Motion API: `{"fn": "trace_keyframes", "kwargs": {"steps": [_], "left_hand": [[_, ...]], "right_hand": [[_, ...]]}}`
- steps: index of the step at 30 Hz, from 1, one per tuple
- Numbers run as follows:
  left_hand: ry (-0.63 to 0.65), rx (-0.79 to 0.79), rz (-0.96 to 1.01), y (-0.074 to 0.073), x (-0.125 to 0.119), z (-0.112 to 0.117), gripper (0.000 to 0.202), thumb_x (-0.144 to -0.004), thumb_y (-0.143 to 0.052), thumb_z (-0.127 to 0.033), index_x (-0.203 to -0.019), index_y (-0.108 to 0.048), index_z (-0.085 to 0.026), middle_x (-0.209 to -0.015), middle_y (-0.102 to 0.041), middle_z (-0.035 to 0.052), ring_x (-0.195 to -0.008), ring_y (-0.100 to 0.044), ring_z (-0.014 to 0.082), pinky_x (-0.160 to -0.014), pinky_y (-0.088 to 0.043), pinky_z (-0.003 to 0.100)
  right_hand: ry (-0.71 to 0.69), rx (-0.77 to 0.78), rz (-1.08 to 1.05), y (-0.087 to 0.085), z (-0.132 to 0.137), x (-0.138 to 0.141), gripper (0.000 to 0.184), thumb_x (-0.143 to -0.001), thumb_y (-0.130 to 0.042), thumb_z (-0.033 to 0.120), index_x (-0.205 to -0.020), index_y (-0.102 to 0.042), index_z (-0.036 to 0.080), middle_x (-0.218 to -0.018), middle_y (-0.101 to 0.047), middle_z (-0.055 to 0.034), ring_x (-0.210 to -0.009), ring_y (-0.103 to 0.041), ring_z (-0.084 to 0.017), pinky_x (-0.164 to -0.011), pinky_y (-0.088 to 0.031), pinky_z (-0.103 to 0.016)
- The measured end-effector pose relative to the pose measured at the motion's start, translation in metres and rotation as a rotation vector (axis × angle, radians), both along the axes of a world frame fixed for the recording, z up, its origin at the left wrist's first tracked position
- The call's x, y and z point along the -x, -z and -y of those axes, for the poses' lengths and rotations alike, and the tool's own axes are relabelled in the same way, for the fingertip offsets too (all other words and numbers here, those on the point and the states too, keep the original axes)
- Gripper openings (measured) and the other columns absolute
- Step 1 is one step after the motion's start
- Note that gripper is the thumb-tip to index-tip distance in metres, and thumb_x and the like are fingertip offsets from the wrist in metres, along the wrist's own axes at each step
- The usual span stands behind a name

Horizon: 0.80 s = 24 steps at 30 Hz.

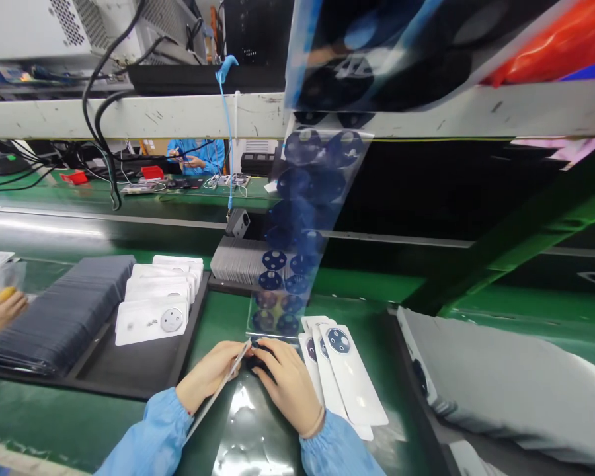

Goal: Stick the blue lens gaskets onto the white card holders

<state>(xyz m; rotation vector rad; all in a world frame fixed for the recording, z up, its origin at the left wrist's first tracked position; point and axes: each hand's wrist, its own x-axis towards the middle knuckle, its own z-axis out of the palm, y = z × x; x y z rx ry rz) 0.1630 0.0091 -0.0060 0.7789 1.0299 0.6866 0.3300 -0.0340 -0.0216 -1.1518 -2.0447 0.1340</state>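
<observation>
My left hand (211,373) grips the edge of a thin phone back cover (218,393), held on edge and tilted. My right hand (287,380) has its fingers curled down on a dark round camera-lens piece (258,354) at the bottom of a clear film strip (302,218). That strip hangs from above and carries several dark round lens stickers. Right of my right hand lie several white back covers (354,380), fanned out, with round camera rings at their tops.
A black tray (129,370) at left holds a row of dark covers (64,311) and white covers (153,317). Another person's hand (0,314) shows at the far left edge. A grey foam sheet (515,383) lies at right. A person in blue (198,155) works across the green belt.
</observation>
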Motion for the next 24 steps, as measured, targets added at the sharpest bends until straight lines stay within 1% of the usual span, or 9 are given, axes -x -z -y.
{"fn": "trace_keyframes", "kwargs": {"steps": [4, 7, 10, 13, 15, 18, 20, 22, 24], "left_hand": [[0.006, 0.004, -0.025, 0.0, -0.002, 0.003, 0.042, -0.054, -0.082, -0.048, -0.052, -0.059, -0.014, -0.04, -0.039, -0.008, -0.04, -0.028, 0.0056, -0.041, -0.014, 0.023], [-0.025, -0.005, -0.043, -0.005, -0.003, 0.004, 0.044, -0.054, -0.081, -0.052, -0.054, -0.06, -0.014, -0.039, -0.038, -0.0085, -0.039, -0.027, 0.0053, -0.04, -0.013, 0.023], [-0.099, -0.028, -0.065, -0.006, -0.002, 0.003, 0.044, -0.056, -0.08, -0.054, -0.059, -0.061, -0.014, -0.039, -0.04, -0.0087, -0.038, -0.026, 0.0053, -0.04, -0.013, 0.023], [-0.193, -0.069, -0.082, 0.0, 0.0, 0.0, 0.043, -0.056, -0.08, -0.052, -0.064, -0.064, -0.014, -0.048, -0.051, -0.0057, -0.039, -0.029, 0.0049, -0.04, -0.017, 0.022], [-0.273, -0.106, -0.094, 0.007, 0.002, -0.001, 0.042, -0.057, -0.079, -0.052, -0.068, -0.064, -0.014, -0.056, -0.057, -0.0035, -0.042, -0.037, 0.0062, -0.043, -0.024, 0.022], [-0.409, -0.184, -0.12, 0.016, 0.005, -0.001, 0.039, -0.065, -0.073, -0.054, -0.076, -0.063, -0.018, -0.066, -0.06, -0.0033, -0.056, -0.05, 0.0101, -0.055, -0.037, 0.022], [-0.464, -0.237, -0.136, 0.017, 0.006, 0.0, 0.036, -0.073, -0.067, -0.054, -0.08, -0.061, -0.019, -0.07, -0.06, -0.0035, -0.064, -0.053, 0.0114, -0.062, -0.039, 0.022], [-0.473, -0.28, -0.146, 0.014, 0.006, 0.002, 0.033, -0.077, -0.065, -0.051, -0.08, -0.061, -0.019, -0.07, -0.059, -0.0035, -0.066, -0.054, 0.0119, -0.065, -0.04, 0.023], [-0.444, -0.305, -0.146, 0.008, 0.005, 0.004, 0.029, -0.074, -0.07, -0.046, -0.079, -0.061, -0.018, -0.067, -0.058, -0.0039, -0.065, -0.052, 0.0117, -0.063, -0.038, 0.022]], "right_hand": [[-0.045, -0.089, -0.002, -0.001, -0.001, 0.001, 0.021, -0.089, -0.051, 0.008, -0.102, -0.064, 0.02, -0.103, -0.069, -0.0082, -0.096, -0.063, -0.023, -0.085, -0.053, -0.04], [-0.089, -0.139, -0.041, -0.001, 0.001, 0.001, 0.023, -0.091, -0.047, 0.006, -0.09, -0.065, 0.02, -0.101, -0.069, -0.0083, -0.095, -0.063, -0.022, -0.084, -0.052, -0.039], [-0.132, -0.107, -0.144, -0.007, 0.004, 0.001, 0.022, -0.089, -0.049, 0.007, -0.084, -0.065, 0.021, -0.097, -0.067, -0.008, -0.091, -0.062, -0.022, -0.078, -0.051, -0.038], [-0.138, 0.064, -0.402, -0.016, 0.008, -0.001, 0.012, -0.085, -0.06, 0.012, -0.081, -0.065, 0.022, -0.086, -0.065, -0.0052, -0.08, -0.062, -0.019, -0.072, -0.051, -0.033], [-0.112, 0.205, -0.637, -0.021, 0.008, -0.003, 0.008, -0.08, -0.069, 0.017, -0.076, -0.064, 0.022, -0.078, -0.063, -0.0029, -0.074, -0.061, -0.018, -0.068, -0.051, -0.03], [-0.036, 0.38, -0.968, -0.022, 0.007, -0.007, 0.015, -0.073, -0.077, 0.027, -0.075, -0.064, 0.021, -0.074, -0.061, -0.0015, -0.07, -0.06, -0.017, -0.065, -0.051, -0.028], [0.024, 0.488, -1.133, -0.019, 0.005, -0.01, 0.021, -0.069, -0.08, 0.032, -0.078, -0.064, 0.021, -0.077, -0.061, -0.0012, -0.07, -0.059, -0.017, -0.065, -0.052, -0.027], [0.087, 0.575, -1.232, -0.018, 0.004, -0.012, 0.027, -0.064, -0.083, 0.035, -0.079, -0.065, 0.021, -0.079, -0.062, -0.0008, -0.072, -0.059, -0.016, -0.067, -0.052, -0.026], [0.147, 0.629, -1.288, -0.016, 0.003, -0.013, 0.033, -0.059, -0.086, 0.038, -0.077, -0.065, 0.021, -0.081, -0.062, -0.0005, -0.076, -0.059, -0.017, -0.068, -0.052, -0.026]]}}
